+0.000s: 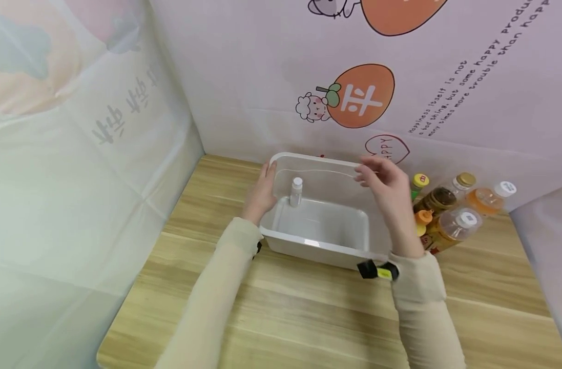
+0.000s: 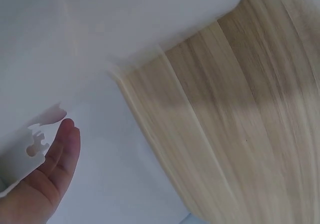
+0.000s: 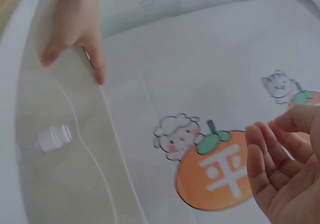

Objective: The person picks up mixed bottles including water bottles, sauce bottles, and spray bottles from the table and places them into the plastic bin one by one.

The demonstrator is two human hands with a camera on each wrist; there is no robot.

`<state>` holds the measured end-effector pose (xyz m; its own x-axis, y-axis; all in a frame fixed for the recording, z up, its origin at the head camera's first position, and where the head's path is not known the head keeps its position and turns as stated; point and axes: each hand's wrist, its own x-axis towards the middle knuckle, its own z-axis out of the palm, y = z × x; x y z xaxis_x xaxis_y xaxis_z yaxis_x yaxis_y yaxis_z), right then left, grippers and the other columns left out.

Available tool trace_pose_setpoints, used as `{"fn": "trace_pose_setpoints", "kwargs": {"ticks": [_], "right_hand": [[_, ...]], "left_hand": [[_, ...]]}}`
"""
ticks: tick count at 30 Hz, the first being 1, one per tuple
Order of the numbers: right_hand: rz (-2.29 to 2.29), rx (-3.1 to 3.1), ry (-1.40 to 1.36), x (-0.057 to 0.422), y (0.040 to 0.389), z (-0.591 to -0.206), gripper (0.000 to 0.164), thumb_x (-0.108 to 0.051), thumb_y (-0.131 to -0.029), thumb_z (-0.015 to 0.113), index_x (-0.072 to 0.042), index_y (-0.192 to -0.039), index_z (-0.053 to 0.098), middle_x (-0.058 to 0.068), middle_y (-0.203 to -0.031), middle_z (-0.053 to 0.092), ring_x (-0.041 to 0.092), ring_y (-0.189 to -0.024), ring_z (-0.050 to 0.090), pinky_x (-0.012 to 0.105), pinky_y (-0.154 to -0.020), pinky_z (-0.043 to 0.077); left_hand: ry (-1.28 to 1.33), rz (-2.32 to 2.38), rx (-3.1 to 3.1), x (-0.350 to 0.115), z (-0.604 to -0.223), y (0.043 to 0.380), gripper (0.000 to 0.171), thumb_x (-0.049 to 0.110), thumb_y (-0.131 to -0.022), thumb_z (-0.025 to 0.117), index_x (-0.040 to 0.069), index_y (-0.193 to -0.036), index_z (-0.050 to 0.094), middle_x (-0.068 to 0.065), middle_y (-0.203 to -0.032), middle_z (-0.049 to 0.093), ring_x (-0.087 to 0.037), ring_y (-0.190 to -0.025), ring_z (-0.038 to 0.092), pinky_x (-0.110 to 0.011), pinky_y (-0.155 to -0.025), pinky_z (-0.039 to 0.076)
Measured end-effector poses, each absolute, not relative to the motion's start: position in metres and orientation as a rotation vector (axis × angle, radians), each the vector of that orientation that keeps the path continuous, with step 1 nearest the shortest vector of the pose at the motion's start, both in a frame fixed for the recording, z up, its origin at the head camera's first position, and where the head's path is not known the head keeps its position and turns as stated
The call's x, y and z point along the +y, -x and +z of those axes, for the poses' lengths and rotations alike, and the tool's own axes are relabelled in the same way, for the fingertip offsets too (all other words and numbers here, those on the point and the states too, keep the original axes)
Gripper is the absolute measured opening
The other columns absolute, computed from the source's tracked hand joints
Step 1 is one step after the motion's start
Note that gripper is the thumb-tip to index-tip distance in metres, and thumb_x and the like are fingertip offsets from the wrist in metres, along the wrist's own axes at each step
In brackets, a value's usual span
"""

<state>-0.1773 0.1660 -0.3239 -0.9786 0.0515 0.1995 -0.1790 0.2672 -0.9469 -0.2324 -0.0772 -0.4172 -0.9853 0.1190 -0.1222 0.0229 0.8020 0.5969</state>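
Observation:
A white plastic bin [image 1: 310,247] stands on the wooden table, and inside it near the far left corner is a small clear bottle with a white cap [image 1: 296,192]. My left hand [image 1: 261,192] grips the bin's left rim, thumb inside and fingers along the outer wall; those fingers [image 2: 65,156] show beside the bin's side in the left wrist view. Raised over the bin's right end, my right hand [image 1: 391,197] has loosely bent fingers and nothing between them. The right wrist view shows its thumb close to the fingertips.
Right of the bin stand several bottles: a green one with a yellow cap [image 1: 419,183], a dark one [image 1: 437,199], an orange drink [image 1: 488,199] and a clear-topped one [image 1: 456,225]. A printed cloth wall [image 1: 262,77] rises behind the wooden table [image 1: 308,318].

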Motion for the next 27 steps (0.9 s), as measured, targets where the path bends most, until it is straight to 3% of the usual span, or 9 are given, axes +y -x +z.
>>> {"fn": "trace_pose_setpoints", "kwargs": {"ticks": [4, 8, 13, 21, 27], "right_hand": [[1.897, -2.118, -0.064, 0.19, 0.153, -0.326, 0.014, -0.007, -0.091, 0.059, -0.012, -0.1, 0.068, -0.011, -0.081, 0.07, 0.001, -0.072, 0.065, 0.01, -0.067, 0.054], [1.981, -1.927, 0.096, 0.213, 0.137, -0.333, 0.013, -0.001, -0.089, 0.06, -0.002, -0.1, 0.068, -0.004, -0.078, 0.07, 0.006, -0.069, 0.065, 0.012, -0.064, 0.054], [2.001, -1.815, 0.277, 0.238, 0.124, -0.346, 0.013, 0.001, -0.089, 0.059, 0.001, -0.1, 0.067, 0.0, -0.079, 0.07, 0.008, -0.067, 0.065, 0.012, -0.062, 0.054], [1.68, -2.077, 0.541, 0.27, 0.103, -0.393, 0.013, -0.006, -0.09, 0.06, -0.011, -0.098, 0.069, -0.015, -0.081, 0.068, -0.002, -0.075, 0.061, 0.003, -0.065, 0.049], [1.427, -2.257, 0.629, 0.288, 0.087, -0.431, 0.019, -0.009, -0.09, 0.059, -0.005, -0.107, 0.068, -0.027, -0.082, 0.059, -0.012, -0.078, 0.056, -0.001, -0.065, 0.045]], "left_hand": [[-0.119, 0.946, 2.837, -0.074, -0.416, 0.233, 0.099, -0.011, -0.078, 0.061, 0.02, -0.155, 0.007, -0.007, -0.163, 0.003, -0.015, -0.058, 0.049, -0.021, -0.05, 0.046], [-0.117, 0.941, 2.833, -0.07, -0.415, 0.232, 0.098, -0.012, -0.078, 0.059, 0.019, -0.155, 0.006, -0.007, -0.163, 0.002, -0.015, -0.057, 0.049, -0.021, -0.05, 0.046], [-0.09, 0.926, 2.833, -0.071, -0.415, 0.23, 0.097, -0.013, -0.079, 0.057, 0.02, -0.155, 0.006, -0.007, -0.163, 0.001, -0.014, -0.055, 0.047, -0.02, -0.049, 0.045], [-0.123, 0.852, 2.827, -0.072, -0.417, 0.231, 0.097, -0.012, -0.079, 0.056, 0.018, -0.155, 0.004, -0.009, -0.163, 0.001, -0.014, -0.057, 0.049, -0.022, -0.051, 0.047], [-0.136, 0.846, 2.825, -0.071, -0.413, 0.231, 0.098, -0.013, -0.079, 0.055, 0.017, -0.155, 0.002, -0.01, -0.163, 0.001, -0.014, -0.054, 0.047, -0.022, -0.049, 0.047]]}}
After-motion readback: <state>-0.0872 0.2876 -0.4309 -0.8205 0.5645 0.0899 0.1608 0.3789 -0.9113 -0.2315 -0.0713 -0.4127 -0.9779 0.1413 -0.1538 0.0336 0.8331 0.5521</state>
